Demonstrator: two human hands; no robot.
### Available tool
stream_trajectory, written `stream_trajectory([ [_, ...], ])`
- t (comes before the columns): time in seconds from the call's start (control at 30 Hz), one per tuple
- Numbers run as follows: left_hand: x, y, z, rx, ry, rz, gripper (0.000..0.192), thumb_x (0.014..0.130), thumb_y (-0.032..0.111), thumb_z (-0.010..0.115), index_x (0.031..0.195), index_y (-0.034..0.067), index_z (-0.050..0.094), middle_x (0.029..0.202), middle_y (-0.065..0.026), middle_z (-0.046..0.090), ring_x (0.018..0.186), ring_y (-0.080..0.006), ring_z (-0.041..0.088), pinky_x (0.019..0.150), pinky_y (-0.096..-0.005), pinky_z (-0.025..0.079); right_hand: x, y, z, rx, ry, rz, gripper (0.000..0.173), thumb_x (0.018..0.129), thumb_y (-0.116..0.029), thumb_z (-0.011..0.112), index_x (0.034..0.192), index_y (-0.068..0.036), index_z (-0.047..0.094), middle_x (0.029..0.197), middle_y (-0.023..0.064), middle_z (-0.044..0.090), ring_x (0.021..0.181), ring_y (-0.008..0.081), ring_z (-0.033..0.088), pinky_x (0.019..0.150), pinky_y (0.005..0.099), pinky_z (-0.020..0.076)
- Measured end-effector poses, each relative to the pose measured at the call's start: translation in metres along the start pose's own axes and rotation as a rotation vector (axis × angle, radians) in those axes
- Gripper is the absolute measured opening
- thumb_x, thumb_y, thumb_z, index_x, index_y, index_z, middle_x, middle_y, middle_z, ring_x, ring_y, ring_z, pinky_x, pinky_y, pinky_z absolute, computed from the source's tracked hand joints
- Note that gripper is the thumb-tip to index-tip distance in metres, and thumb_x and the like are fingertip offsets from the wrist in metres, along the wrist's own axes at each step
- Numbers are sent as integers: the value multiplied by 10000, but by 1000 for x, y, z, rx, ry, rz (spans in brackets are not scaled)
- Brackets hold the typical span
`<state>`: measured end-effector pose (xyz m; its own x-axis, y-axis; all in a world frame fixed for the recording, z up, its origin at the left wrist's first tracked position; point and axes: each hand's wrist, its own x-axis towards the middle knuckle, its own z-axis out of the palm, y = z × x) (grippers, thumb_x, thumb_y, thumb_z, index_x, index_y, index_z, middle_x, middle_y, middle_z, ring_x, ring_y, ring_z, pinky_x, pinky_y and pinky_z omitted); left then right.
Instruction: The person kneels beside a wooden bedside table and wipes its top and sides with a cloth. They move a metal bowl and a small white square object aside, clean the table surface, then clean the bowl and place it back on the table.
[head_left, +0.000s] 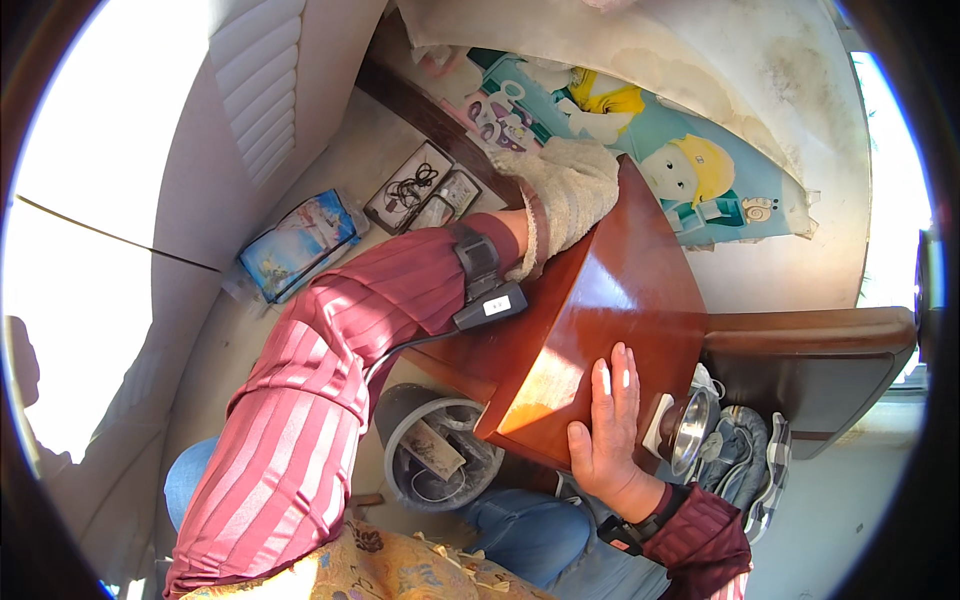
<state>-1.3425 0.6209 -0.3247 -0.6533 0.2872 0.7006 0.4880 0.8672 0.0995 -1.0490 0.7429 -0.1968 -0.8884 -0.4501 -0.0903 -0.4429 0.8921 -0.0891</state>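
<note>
A pale, rough towel-like cloth (577, 191) covers my left hand (514, 225) like a mitt. Only the wrist shows, so the fingers are hidden. The cloth presses against the far left edge of a polished red-brown wooden cabinet (645, 277), whose glossy face catches patches of sunlight. Flat on the near part of that face lies my right hand (616, 442), bare, with the thumb spread from the fingers and nothing held. Black strapped devices sit on both wrists; a cable runs from the left one.
Below the cabinet stands a grey bucket (397, 412) holding a rough block (433, 448). A metal bowl (694, 431) and folded fabric (742, 442) sit at right beside a dark panel (810, 367). A blue package (300, 244) and a cable box (409, 187) lie on the floor.
</note>
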Motion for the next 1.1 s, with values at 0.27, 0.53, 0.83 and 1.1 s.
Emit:
stream_trajectory([
  [0.27,-139,40,-90,116,-32,160,174,851,151,501,972,96,612,811,-113,554,793,-227,588,716,-344,466,2,0,-1,2,6,-23,666,934,-311,505,1471,49,345,1575,306,199,1447,507,200,1152,603,173],
  [0.53,28,23,5,-169,26,63,188,874,147,486,1013,103,603,860,-118,561,851,-235,591,773,-339,461,0,1,-2,26,0,2,659,936,-325,517,1461,45,367,1577,298,200,1448,500,202,1153,599,174],
  [0.83,63,11,41,-424,-8,42,205,900,143,469,1059,110,593,915,-123,568,916,-244,593,838,-334,454,0,0,-2,36,31,22,663,906,-311,575,1453,19,399,1570,280,231,1450,485,213,1154,594,180],
  [1.1,53,8,51,-526,-21,61,221,923,140,454,1100,116,584,964,-127,575,974,-252,595,895,-329,448,-1,-1,-5,38,20,50,658,907,-309,585,1460,-4,405,1574,263,237,1461,460,212,1155,592,184],
])
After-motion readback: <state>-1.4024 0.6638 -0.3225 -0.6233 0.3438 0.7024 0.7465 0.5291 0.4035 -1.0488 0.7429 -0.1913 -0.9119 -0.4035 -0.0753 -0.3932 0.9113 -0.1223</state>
